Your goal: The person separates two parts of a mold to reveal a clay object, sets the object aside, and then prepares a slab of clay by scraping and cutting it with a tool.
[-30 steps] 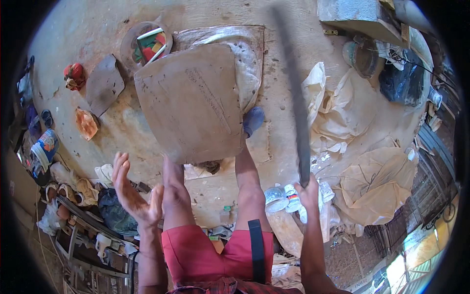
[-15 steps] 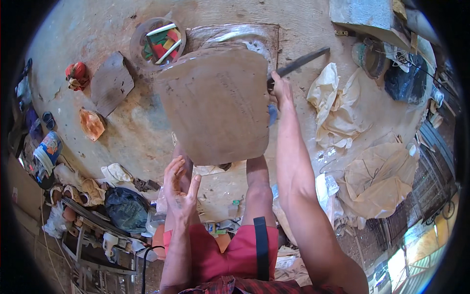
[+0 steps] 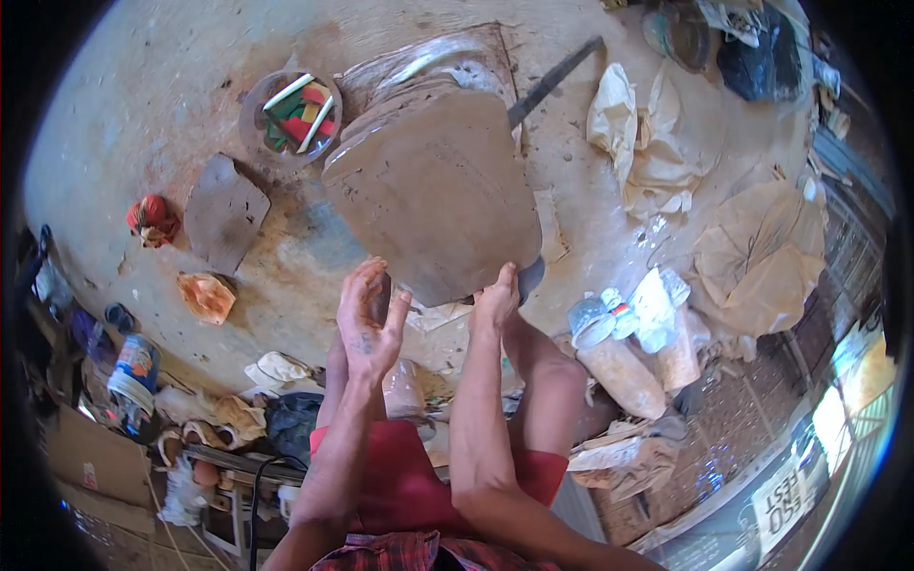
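Gripping the brown slab (image 3: pixel 438 195) are right fingers (image 3: pixel 508 274), left fingers (image 3: pixel 360 278) spread, lettered panel (image 3: pixel 783 497) at right.

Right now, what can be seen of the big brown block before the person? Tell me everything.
The brown block looks like clay, with its broad, roughly square face up: rounded corners, mostly smooth, faintly marked, and layered along the far-left side. A pale sack shows beyond it; a dark bar juts past its far-right edge. The right hand meets its near edge; left-hand contact is unclear.

Red bundle (image 3: pixel 152 221), crumpled cream sheet (image 3: pixel 659 167), apparently plastic dark bag (image 3: pixel 759 62)
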`<state>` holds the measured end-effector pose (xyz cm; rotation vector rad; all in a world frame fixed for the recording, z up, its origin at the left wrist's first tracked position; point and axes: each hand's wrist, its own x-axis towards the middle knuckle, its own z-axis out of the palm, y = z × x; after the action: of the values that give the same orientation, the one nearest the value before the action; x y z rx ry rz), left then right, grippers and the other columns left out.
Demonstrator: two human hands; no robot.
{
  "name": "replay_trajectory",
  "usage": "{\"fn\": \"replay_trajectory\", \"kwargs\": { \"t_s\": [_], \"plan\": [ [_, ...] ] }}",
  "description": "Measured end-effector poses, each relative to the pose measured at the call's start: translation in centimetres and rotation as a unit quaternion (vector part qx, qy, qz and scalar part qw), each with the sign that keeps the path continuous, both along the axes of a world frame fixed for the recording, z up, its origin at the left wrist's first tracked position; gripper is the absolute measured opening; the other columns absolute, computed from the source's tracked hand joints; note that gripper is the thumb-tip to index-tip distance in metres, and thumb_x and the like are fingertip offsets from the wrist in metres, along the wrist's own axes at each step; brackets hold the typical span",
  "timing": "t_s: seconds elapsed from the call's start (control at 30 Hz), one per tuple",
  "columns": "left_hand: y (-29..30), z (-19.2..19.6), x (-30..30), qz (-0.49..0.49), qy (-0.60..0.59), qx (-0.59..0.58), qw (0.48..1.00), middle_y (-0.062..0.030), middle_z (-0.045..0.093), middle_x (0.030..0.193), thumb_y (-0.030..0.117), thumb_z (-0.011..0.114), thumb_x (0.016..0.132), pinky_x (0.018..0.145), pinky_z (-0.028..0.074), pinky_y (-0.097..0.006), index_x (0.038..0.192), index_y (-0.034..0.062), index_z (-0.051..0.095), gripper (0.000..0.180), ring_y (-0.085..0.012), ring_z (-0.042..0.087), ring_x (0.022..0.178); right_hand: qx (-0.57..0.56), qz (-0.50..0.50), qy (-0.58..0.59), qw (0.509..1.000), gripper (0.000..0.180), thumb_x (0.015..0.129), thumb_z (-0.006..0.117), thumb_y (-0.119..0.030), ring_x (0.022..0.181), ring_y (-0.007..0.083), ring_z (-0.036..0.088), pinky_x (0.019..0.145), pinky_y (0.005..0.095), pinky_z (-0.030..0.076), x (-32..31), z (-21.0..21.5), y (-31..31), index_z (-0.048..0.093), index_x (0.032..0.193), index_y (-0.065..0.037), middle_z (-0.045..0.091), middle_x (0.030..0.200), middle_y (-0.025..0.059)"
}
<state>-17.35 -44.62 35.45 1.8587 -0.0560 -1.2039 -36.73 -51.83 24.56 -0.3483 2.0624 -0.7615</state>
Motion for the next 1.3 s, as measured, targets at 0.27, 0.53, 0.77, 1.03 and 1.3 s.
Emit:
{"fn": "replay_trajectory", "kwargs": {
  "t_s": [0.27, 0.53, 0.77, 1.03, 1.3],
  "plan": [
    [-0.2, -1.7, -5.3, -0.378, -0.206, -0.031, 0.902, -0.0219, 0.031, 0.167, 0.012, 0.084, 0.071, 0.125, 0.025, -0.062, 0.158, 0.0069, 0.042, 0.097, -0.049, 0.021, 0.158, 0.098, 0.193, 0.229, 0.949, 0.031, 0.103, 0.069, -0.019, 0.093, 0.0276, 0.069, 0.085, 0.0409, 0.054, 3.9, 5.7, -0.2, 0.062, 0.114, 0.009, 0.073, 0.105, 0.0201],
    [-2.1, -2.6, -7.7, -0.405, -0.201, -0.08, 0.888, -0.024, 0.032, 0.169, 0.008, 0.074, 0.085, 0.126, 0.022, -0.063, 0.161, 0.0023, 0.039, 0.084, -0.046, 0.027, 0.157, -0.021, 0.224, 0.194, 0.955, 0.023, 0.102, 0.071, -0.011, 0.072, 0.0119, 0.06, 0.06, 0.028, 0.048, 6.7, 12.2, 0.2, 0.054, 0.105, 0.003, 0.069, 0.088, 0.0101],
    [-2.3, 6.7, -1.5, -0.357, -0.158, -0.134, 0.911, -0.0278, 0.043, 0.161, -0.005, 0.061, 0.085, 0.124, 0.035, -0.052, 0.156, -0.0037, 0.043, 0.074, -0.0463, 0.039, 0.151, -0.145, 0.236, 0.143, 0.95, 0.023, 0.099, 0.074, -0.005, 0.082, 0.0157, 0.068, 0.07, 0.0287, 0.054, 11.1, 20.6, 0.3, 0.058, 0.107, 0.008, 0.074, 0.096, 0.0161],
    [3.0, 23.7, 6.0, -0.343, -0.016, -0.1, 0.934, -0.0253, 0.066, 0.14, 0.001, 0.061, 0.095, 0.11, 0.046, -0.036, 0.149, -0.0039, 0.054, 0.054, -0.0291, 0.059, 0.136, -0.188, 0.08, -0.245, 0.948, 0.092, 0.104, 0.03, -0.078, 0.136, 0.033, 0.055, 0.112, 0.0479, 0.047, 6.9, 14.8, 9.0, 0.049, 0.149, 0.0, 0.057, 0.148, 0.017],
    [24.9, 27.0, 10.4, -0.001, 0.249, -0.006, 0.969, -0.0081, 0.065, 0.135, 0.003, 0.063, 0.1, 0.107, 0.046, -0.031, 0.146, 0.0001, 0.058, 0.047, -0.016, 0.059, 0.124, 0.011, 0.133, -0.562, 0.817, 0.073, 0.107, 0.056, -0.054, 0.142, 0.0316, 0.052, 0.118, 0.0493, 0.041, 4.5, 7.1, 27.6, 0.04, 0.16, -0.007, 0.053, 0.155, 0.0101]
  ]
}}
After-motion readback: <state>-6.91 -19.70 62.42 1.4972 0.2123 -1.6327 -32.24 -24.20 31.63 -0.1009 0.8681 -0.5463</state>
